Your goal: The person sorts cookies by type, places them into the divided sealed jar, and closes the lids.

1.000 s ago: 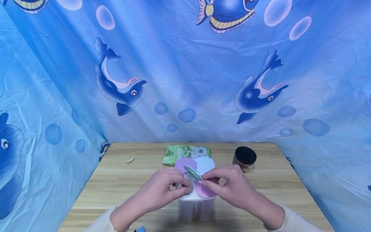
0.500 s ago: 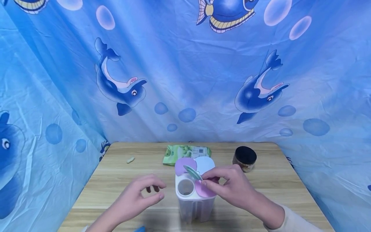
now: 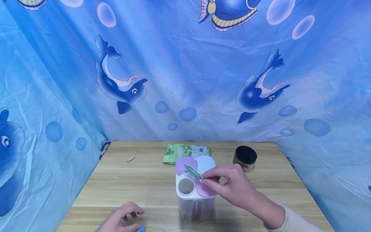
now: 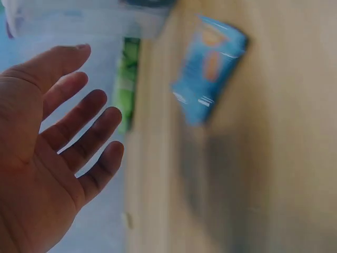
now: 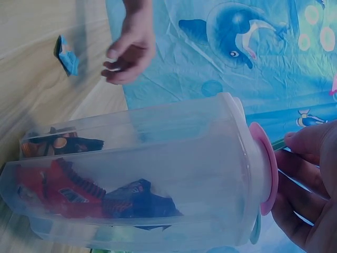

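A clear plastic container (image 3: pixel 194 206) with several round flap lids stands at the front middle of the wooden table (image 3: pixel 121 183). My right hand (image 3: pixel 204 178) pinches its raised green lid (image 3: pixel 193 172), next to the pink lid (image 3: pixel 204 190). One round opening (image 3: pixel 186 186) is uncovered. The right wrist view shows snack packets (image 5: pixel 79 195) inside the container (image 5: pixel 158 158). My left hand (image 3: pixel 128 216) hovers low at the table's front edge with relaxed fingers, holding nothing, just above a small blue packet (image 3: pixel 141 228). In the left wrist view the left hand's palm (image 4: pixel 37 158) is spread beside the blue packet (image 4: pixel 210 68).
A green snack bag (image 3: pixel 186 150) lies behind the container. A dark-lidded jar (image 3: pixel 244 158) stands at the back right, and a small pale piece (image 3: pixel 130 158) lies at the back left. Blue dolphin-print cloth (image 3: pixel 185 80) surrounds the table.
My left hand left the container top and moved down and left to the table's front edge, near the blue packet. The right hand stays on the green lid.
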{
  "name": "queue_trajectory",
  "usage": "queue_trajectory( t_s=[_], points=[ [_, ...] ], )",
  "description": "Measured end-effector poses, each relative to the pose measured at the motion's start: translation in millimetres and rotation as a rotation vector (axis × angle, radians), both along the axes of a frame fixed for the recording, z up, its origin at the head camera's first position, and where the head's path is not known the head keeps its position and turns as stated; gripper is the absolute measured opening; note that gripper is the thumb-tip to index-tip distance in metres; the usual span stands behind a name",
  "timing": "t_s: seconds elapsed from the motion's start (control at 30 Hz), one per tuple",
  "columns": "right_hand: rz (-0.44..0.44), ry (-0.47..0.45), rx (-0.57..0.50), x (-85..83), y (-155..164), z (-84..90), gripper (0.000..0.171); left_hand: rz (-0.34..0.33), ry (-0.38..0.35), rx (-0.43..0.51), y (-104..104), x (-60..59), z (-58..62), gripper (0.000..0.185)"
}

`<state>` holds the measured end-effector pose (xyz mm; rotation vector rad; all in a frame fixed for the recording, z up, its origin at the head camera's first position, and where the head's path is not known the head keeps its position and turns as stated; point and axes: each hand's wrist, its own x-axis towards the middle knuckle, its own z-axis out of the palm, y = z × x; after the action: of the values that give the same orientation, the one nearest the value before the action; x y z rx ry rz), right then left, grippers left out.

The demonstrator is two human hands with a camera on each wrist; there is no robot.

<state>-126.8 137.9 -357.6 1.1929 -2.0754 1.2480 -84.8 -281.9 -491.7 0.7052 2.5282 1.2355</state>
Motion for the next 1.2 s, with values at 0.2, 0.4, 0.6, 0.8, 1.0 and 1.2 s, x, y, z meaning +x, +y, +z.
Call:
queue_trajectory(
  t_s=[0.2, 0.4, 0.6, 0.8, 1.0, 1.2],
  points=[
    [0.005, -0.007, -0.002, 0.1, 0, 0.7, 0.024, -0.026, 0.119, 0.018, -10, 5.8, -38.9, 0.026],
    [0.001, -0.002, 0.005, -0.3, 0, 0.6, 0.024, -0.052, 0.124, 0.001, -11, 5.1, -57.9, 0.032],
    [0.002, -0.006, 0.003, 0.0, 0, 0.1, 0.024, -0.086, 0.093, 0.017, -10, 3.4, -59.8, 0.021],
    [0.002, -0.007, 0.003, 0.1, 0, -0.2, 0.024, -0.102, 0.047, 0.045, -10, 1.8, -59.5, 0.019],
    [-0.001, -0.001, 0.002, 0.1, 0, -0.2, 0.024, -0.114, 0.046, 0.072, -12, 0.7, -59.7, 0.018],
    [0.001, 0.001, 0.000, 0.0, 0, -0.4, 0.025, -0.048, -0.134, 0.025, -10, 0.6, -48.1, 0.026]
  ],
)
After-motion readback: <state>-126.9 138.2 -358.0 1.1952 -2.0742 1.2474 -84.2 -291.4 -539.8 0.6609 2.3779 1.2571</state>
